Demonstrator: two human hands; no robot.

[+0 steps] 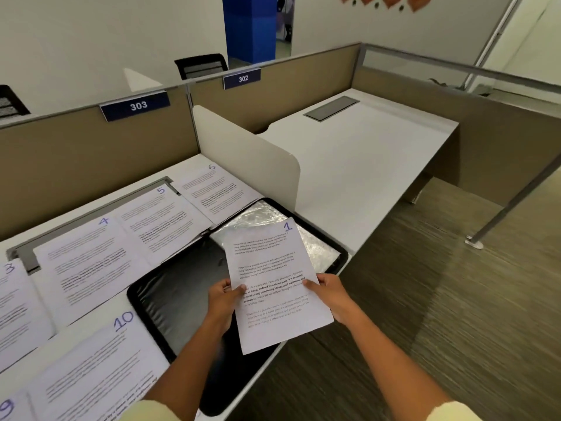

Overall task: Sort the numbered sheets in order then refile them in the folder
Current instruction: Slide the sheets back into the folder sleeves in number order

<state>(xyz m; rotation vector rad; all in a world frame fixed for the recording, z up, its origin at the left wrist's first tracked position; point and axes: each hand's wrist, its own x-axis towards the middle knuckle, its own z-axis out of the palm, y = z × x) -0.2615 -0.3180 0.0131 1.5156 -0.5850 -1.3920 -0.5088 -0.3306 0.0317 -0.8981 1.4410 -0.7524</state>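
Observation:
Sheet 1 [273, 278] is lifted above the open black folder [170, 293], whose right half shows clear plastic sleeves [264, 215]. My left hand [223, 299] pinches the sheet's left edge and my right hand [329, 294] pinches its right edge. Sheets lie spread on the desk to the left: sheet 6 [217, 189] at the back, then sheet 5 [161, 217], sheet 4 [88, 262], sheet 3 [15, 308], sheet 10 [97, 369] and sheet 9 [9, 407] at the near left corner.
A white divider panel [246, 156] separates this desk from the neighbouring white desk [358, 165] on the right. Tan partition walls [91, 156] with labels 303 and 302 stand behind. The desk's near edge drops to carpet [440, 314] on the right.

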